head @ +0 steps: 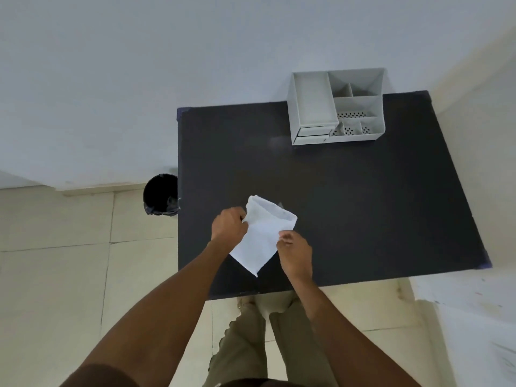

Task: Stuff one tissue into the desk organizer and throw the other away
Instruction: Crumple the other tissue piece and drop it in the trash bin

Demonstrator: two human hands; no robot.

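Note:
A white tissue is held above the near part of the black table, hanging down to a point. My left hand pinches its left edge, and my right hand pinches its right edge. Whether this is a single tissue or two together, I cannot tell. The grey desk organizer, with several open compartments, stands at the table's far right. A black waste bin with a dark liner sits on the floor by the table's left edge.
A white wall rises behind the table and bin. Beige floor tiles lie to the left and in front. A pale surface with marks is at the right edge. My legs stand at the table's near edge.

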